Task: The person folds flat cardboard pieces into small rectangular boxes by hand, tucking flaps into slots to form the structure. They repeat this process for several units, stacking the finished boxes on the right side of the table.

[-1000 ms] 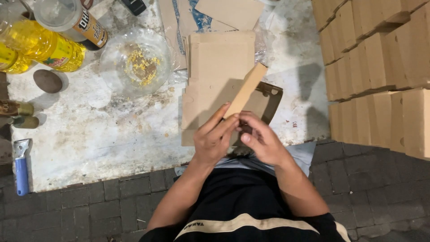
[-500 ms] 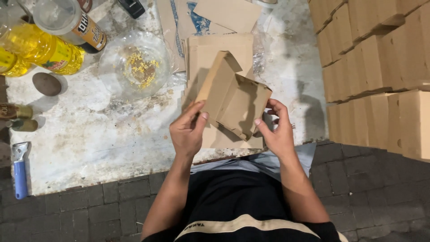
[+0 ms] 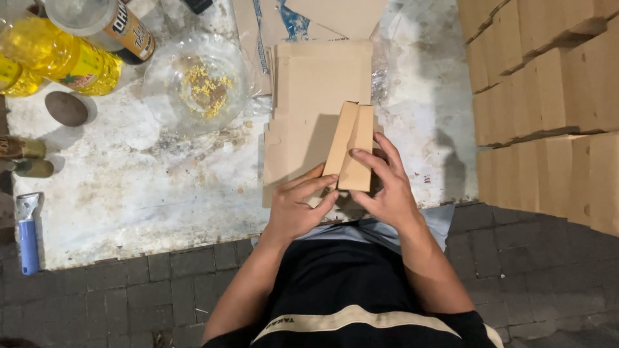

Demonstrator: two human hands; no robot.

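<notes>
The small cardboard box [image 3: 350, 147] is plain brown, narrow and long, its flaps now folded in so that it shows a closed face with one lengthwise seam down the middle. It is held just above the near end of the stack of flat cardboard sheets [image 3: 319, 84], which lies on the stained white table [image 3: 148, 193]. The left hand [image 3: 298, 207] grasps the box's lower left edge, fingers curled against its side and underside; the right hand [image 3: 380, 187] grasps the lower right, with fingers spread over the front face near the bottom. Half a second ago the box stood open and angled, its hollow inside and loose flap showing, with the hands wider apart at its two sides; now it is closed up and the hands have drawn together at its near end. Left of the stack sits a clear glass bowl [image 3: 196, 82] with yellow bits in it; right of the stack rise piles of finished boxes [image 3: 548, 103].
</notes>
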